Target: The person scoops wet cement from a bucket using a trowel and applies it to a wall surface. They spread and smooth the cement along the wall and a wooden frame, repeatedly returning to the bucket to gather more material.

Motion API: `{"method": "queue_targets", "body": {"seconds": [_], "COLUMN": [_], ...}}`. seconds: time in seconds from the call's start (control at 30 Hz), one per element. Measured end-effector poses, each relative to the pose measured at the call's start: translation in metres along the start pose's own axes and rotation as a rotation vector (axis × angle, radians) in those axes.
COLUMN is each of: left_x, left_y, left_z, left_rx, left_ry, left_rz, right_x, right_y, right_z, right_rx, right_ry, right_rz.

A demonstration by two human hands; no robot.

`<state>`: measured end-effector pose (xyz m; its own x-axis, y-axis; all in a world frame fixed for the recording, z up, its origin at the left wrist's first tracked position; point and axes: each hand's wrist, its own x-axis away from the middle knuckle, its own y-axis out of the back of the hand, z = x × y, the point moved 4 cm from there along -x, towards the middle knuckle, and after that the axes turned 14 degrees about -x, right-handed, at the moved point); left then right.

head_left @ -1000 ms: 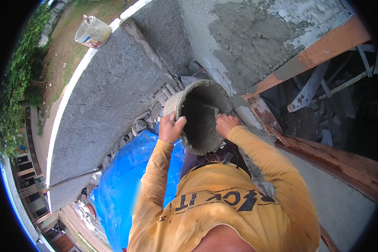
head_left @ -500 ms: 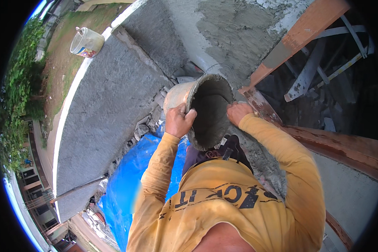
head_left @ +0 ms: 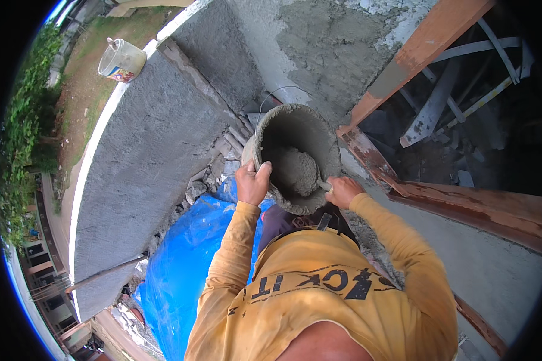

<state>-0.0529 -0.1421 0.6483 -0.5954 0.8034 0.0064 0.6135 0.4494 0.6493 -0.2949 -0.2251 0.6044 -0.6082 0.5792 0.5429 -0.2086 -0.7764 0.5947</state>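
A mortar-caked bucket (head_left: 271, 126) is tilted in front of my body, its mouth facing me. My left hand (head_left: 253, 182) grips its left rim, with the thumb over the edge. Grey wet mortar (head_left: 298, 171) lies inside the bucket. At the lower right of the mouth, my right hand (head_left: 344, 192) is closed round the short handle of a trowel (head_left: 325, 186). The trowel's blade is hidden in or under the mortar. A thin wire bail arches over the bucket's far side.
A rough grey wall (head_left: 144, 144) with a pale top edge curves along the left; a white pail (head_left: 122, 60) stands on it. Blue sheeting (head_left: 180, 253) and rubble (head_left: 197, 189) lie below. Wet plaster (head_left: 337, 51) coats the far wall. Reddish-brown timber framing (head_left: 476, 207) borders a dark opening at right.
The bucket has tipped so its mouth faces me more, and the mortar inside shows. My right hand has moved down and inward, and the trowel handle now shows in it.
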Motion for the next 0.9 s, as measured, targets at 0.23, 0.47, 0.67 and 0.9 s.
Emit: {"method": "queue_targets", "body": {"seconds": [0.23, 0.47, 0.67, 0.9], "left_x": [0.019, 0.057, 0.089, 0.098], "left_y": [-0.016, -0.008, 0.016, 0.029], "left_z": [-0.001, 0.025, 0.060, 0.048], "left_rx": [-0.011, 0.134, -0.070, -0.058], "left_ry": [0.069, 0.164, 0.271, 0.250], "left_rz": [-0.083, -0.249, -0.340, -0.326], "right_x": [0.035, 0.088, 0.105, 0.101], "right_y": [0.075, 0.166, 0.209, 0.324], "right_z": [0.003, 0.122, 0.224, 0.126], "right_rx": [0.176, 0.451, -0.038, -0.536], "right_ry": [0.071, 0.326, 0.723, 0.281], "right_rz": [-0.156, -0.225, 0.049, -0.475]}}
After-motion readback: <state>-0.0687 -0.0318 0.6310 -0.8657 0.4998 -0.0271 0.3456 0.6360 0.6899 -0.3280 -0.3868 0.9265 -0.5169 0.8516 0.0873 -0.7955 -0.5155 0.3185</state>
